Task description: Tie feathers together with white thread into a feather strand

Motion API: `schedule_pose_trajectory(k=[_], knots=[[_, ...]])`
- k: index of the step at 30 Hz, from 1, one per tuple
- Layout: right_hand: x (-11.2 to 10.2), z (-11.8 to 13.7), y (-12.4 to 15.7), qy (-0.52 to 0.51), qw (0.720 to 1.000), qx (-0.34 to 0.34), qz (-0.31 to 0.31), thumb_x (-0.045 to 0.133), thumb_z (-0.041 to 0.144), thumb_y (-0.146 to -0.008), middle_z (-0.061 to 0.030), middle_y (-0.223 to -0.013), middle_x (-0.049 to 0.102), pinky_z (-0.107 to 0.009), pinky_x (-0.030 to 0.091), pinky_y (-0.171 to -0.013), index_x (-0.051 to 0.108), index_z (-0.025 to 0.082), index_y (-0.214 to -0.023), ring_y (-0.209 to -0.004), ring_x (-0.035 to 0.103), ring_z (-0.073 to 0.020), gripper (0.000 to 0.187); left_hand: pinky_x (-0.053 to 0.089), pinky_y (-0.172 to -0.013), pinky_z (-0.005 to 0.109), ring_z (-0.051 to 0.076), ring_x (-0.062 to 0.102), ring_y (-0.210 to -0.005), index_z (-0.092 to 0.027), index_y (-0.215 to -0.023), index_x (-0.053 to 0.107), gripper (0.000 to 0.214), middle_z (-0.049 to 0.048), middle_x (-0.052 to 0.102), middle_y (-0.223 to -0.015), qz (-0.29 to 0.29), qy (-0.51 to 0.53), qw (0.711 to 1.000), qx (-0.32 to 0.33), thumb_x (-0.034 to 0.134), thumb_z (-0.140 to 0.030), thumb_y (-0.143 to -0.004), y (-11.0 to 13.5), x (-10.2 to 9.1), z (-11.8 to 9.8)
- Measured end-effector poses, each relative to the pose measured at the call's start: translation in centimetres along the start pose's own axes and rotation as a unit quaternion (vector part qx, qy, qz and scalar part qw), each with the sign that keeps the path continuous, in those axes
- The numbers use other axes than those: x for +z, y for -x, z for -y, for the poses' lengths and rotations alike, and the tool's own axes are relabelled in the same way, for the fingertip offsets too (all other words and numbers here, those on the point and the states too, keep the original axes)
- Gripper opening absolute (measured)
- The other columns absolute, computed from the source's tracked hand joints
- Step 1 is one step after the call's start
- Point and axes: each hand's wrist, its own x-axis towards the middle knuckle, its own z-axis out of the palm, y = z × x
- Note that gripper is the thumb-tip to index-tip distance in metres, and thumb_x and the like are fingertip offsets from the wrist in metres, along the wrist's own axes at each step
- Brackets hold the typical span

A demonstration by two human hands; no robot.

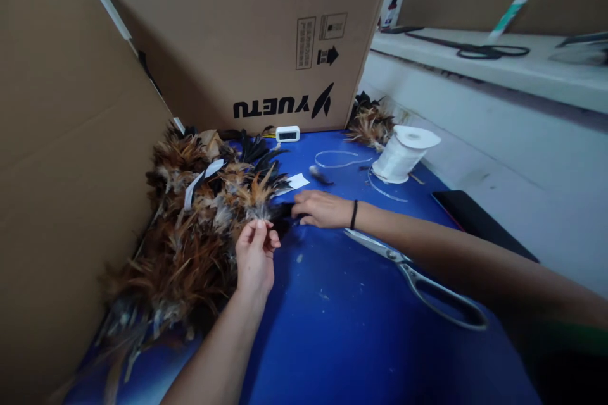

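My left hand (256, 250) pinches a small tuft of light brown feathers (259, 199) between thumb and forefinger, tips pointing up. Just to its right, my right hand (320, 207), a black band at the wrist, has its curled fingers closed at the end of some black feathers (281, 211). Its fingertips are partly hidden. A large heap of brown and black feathers (185, 240) spreads to the left of both hands. Under my right forearm lie metal scissors (396, 256) on the blue tabletop (327, 335).
Cardboard boxes (204, 38) wall off the back and left. A white spool (401, 155), clear strips (332, 152), a small white display device (287, 134), another feather bundle (370, 120) and a black flat object (479, 221) sit around. Black scissors (491, 50) rest on a ledge.
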Motion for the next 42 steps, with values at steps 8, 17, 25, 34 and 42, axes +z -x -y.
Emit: schedule_pose_trajectory(k=[8,17,25,34,42], knots=[[0.5,1.3,0.6,0.023,1.000,0.013,-0.015,0.047,0.016,-0.083,-0.0104,-0.082,0.061,-0.029,0.036,-0.071,0.061,0.012,-0.077,-0.076,0.052,-0.0175,0.016,0.040,-0.045,0.016,0.004,0.050,-0.050,-0.013,-0.072,0.058,0.022,-0.0008,0.056,-0.072,0.019,-0.003,1.000,-0.017,0.072,-0.029,-0.068,0.1,0.1,0.0],[-1.2,4.1,4.3,-0.271,0.942,0.119,-0.159,0.049,0.020,-0.084,0.0007,-0.068,0.062,-0.023,0.042,-0.059,0.058,0.017,-0.088,-0.059,0.055,-0.0105,0.010,0.039,-0.046,0.015,0.004,0.049,-0.049,-0.012,-0.072,0.059,0.024,-0.0006,0.055,-0.064,0.068,-0.017,0.996,-0.057,0.073,-0.032,-0.068,0.6,0.3,0.1],[0.2,6.3,6.8,-0.145,0.916,0.079,-0.365,0.051,0.017,-0.087,-0.0042,-0.089,0.067,-0.030,0.048,-0.079,0.066,0.020,-0.093,-0.084,0.061,-0.0154,0.017,0.037,-0.043,0.015,0.004,0.046,-0.046,-0.012,-0.072,0.058,0.025,-0.0006,0.055,-0.062,0.153,-0.037,0.975,-0.157,0.074,-0.029,-0.067,1.2,0.3,0.5],[1.4,6.8,7.5,-0.064,0.920,0.041,-0.384,0.040,0.017,-0.092,-0.0073,-0.089,0.063,-0.036,0.050,-0.081,0.062,0.018,-0.093,-0.088,0.058,-0.0180,0.022,0.033,-0.038,0.014,0.003,0.042,-0.043,-0.010,-0.070,0.060,0.027,-0.0002,0.053,-0.060,0.208,-0.058,0.949,-0.230,0.076,-0.030,-0.065,1.8,0.6,0.6],[1.6,6.8,7.4,-0.063,0.919,0.013,-0.389,0.039,0.014,-0.092,-0.0078,-0.090,0.063,-0.035,0.049,-0.082,0.061,0.016,-0.093,-0.089,0.057,-0.0178,0.022,0.033,-0.037,0.013,0.002,0.042,-0.043,-0.009,-0.071,0.061,0.025,0.0001,0.054,-0.060,0.207,-0.057,0.943,-0.256,0.076,-0.029,-0.066,1.9,0.6,0.6]])
